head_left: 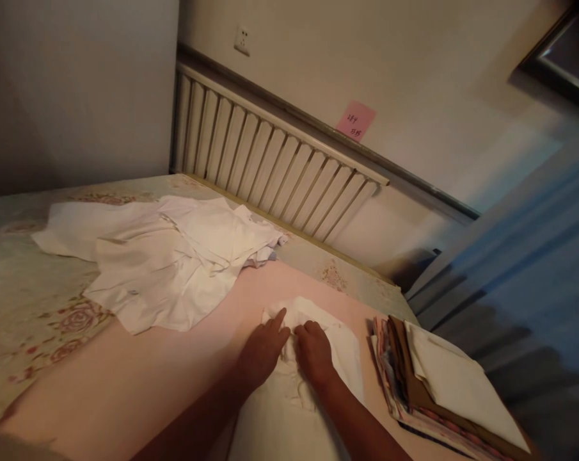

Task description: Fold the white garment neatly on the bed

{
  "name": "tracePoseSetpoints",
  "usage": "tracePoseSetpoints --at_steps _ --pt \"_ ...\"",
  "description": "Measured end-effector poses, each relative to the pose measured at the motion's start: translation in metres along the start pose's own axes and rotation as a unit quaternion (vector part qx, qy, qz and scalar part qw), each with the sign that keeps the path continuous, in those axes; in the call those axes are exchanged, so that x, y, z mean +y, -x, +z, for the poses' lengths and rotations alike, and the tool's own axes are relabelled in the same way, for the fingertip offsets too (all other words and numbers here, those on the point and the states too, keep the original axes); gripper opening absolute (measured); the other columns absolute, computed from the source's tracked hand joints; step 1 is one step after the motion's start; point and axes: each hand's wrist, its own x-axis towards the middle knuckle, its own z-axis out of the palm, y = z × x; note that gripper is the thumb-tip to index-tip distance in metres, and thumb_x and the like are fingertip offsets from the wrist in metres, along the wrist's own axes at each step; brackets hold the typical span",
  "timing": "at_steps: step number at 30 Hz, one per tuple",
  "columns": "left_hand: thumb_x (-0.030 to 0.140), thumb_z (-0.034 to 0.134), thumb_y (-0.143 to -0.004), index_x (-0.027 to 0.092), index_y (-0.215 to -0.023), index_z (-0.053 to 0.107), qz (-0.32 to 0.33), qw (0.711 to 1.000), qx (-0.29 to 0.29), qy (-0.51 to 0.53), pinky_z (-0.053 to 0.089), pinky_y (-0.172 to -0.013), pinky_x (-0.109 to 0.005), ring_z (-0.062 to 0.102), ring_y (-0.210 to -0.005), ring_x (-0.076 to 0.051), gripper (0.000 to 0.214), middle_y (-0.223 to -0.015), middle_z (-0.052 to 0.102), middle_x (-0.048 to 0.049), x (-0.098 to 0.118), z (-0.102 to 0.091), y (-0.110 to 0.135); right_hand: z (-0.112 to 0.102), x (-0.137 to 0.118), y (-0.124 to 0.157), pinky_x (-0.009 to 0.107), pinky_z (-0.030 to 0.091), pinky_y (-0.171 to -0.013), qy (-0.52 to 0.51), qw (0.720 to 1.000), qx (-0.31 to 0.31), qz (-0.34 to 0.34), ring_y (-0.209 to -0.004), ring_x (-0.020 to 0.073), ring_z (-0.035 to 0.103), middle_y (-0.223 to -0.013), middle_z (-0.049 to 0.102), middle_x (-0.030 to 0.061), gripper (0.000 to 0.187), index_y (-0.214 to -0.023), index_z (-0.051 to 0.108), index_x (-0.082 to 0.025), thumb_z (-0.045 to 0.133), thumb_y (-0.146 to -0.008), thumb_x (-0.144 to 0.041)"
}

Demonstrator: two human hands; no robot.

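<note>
A white garment [345, 353] lies spread on the pink cloth in front of me, its near part running down to the bottom edge of the view. Gathered folds show between my hands; its exact kind cannot be made out. My left hand [264, 351] is at its upper part, one finger stretched forward and the others curled on the fabric. Close beside it, my right hand [314, 353] has its fingers curled and pinched on the same bunched fabric. The fingertips of both hands are partly hidden in the folds.
A loose heap of white clothes [174, 262] lies at the left. To the right is a folded stack of clothes [455, 384], white on top. The pink cloth [183, 371] covers part of a floral bedspread [68, 320]. Beyond are a radiator [270, 160] and blue curtain [524, 275].
</note>
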Motion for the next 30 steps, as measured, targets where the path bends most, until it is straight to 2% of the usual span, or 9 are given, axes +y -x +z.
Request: tracePoseSetpoints --at_steps 3,8,12,17,22,25,27,30 --pt "0.013 0.036 -0.091 0.020 -0.098 0.062 0.010 1.000 -0.009 -0.011 0.044 -0.085 -0.036 0.058 -0.104 -0.022 0.028 -0.148 0.040 -0.0082 0.001 -0.002 0.001 0.002 0.001 0.002 0.031 0.031 -0.069 0.024 0.999 -0.014 -0.016 -0.077 0.0199 0.046 -0.078 0.054 0.0043 0.018 -0.074 0.056 -0.021 0.051 -0.077 -0.004" --pt "0.007 0.036 -0.087 0.018 -0.100 0.060 -0.020 0.999 -0.011 -0.044 0.044 -0.085 -0.039 0.059 -0.101 -0.024 0.029 -0.145 0.044 -0.0129 0.001 -0.001 0.002 0.004 0.009 0.004 0.031 0.031 -0.069 0.035 0.999 -0.022 -0.005 -0.076 0.0205 0.046 -0.078 0.055 0.0050 0.016 -0.074 0.057 -0.020 0.052 -0.076 -0.005" --pt "0.006 0.038 -0.084 0.018 -0.100 0.059 -0.054 0.998 -0.014 -0.034 0.044 -0.086 -0.040 0.059 -0.100 -0.024 0.030 -0.143 0.045 -0.0130 0.000 0.002 0.002 0.007 0.015 0.003 0.031 0.031 -0.069 0.037 0.999 -0.008 0.023 -0.076 0.0201 0.046 -0.077 0.055 0.0051 0.017 -0.074 0.058 -0.020 0.052 -0.076 -0.004" --pt "0.002 0.040 -0.078 0.017 -0.098 0.059 -0.060 0.997 -0.017 -0.034 0.044 -0.085 -0.039 0.058 -0.100 -0.025 0.032 -0.141 0.047 -0.0132 -0.001 0.004 0.003 0.015 0.021 0.004 0.030 0.031 -0.069 0.037 0.999 -0.004 0.016 -0.076 0.0193 0.046 -0.076 0.056 0.0041 0.019 -0.074 0.059 -0.020 0.050 -0.079 -0.004" --pt "0.004 0.039 -0.079 0.018 -0.098 0.058 -0.054 0.998 -0.024 -0.037 0.043 -0.086 -0.038 0.058 -0.102 -0.024 0.031 -0.141 0.047 -0.0117 -0.001 0.004 0.003 0.015 0.029 0.007 0.030 0.034 -0.070 0.023 0.999 0.021 0.042 -0.077 0.0196 0.046 -0.077 0.055 0.0044 0.019 -0.073 0.058 -0.020 0.050 -0.079 -0.005" --pt "0.004 0.038 -0.080 0.019 -0.100 0.058 -0.056 0.998 -0.023 -0.030 0.042 -0.088 -0.038 0.057 -0.105 -0.023 0.032 -0.141 0.047 -0.0110 -0.003 0.006 0.004 0.016 0.034 0.009 0.030 0.037 -0.074 -0.035 0.997 0.046 0.051 -0.081 0.0201 0.048 -0.081 0.058 0.0047 0.020 -0.076 0.059 -0.021 0.048 -0.078 -0.004" --pt "0.003 0.038 -0.080 0.018 -0.101 0.058 -0.056 0.998 -0.023 -0.019 0.042 -0.089 -0.038 0.056 -0.107 -0.024 0.033 -0.142 0.046 -0.0118 -0.004 0.006 0.004 0.019 0.039 0.011 0.031 0.041 -0.078 -0.113 0.990 0.059 0.066 -0.085 0.0204 0.052 -0.085 0.061 0.0051 0.023 -0.084 0.062 -0.021 0.046 -0.077 -0.005" --pt "0.002 0.039 -0.077 0.018 -0.102 0.058 -0.061 0.998 -0.027 -0.003 0.041 -0.091 -0.038 0.055 -0.110 -0.024 0.035 -0.144 0.044 -0.0122 -0.004 0.005 0.004 0.025 0.051 0.012 0.033 0.046 -0.079 -0.239 0.956 0.090 0.145 -0.087 0.0206 0.058 -0.093 0.066 0.0067 0.034 -0.098 0.064 -0.019 0.044 -0.073 -0.009"
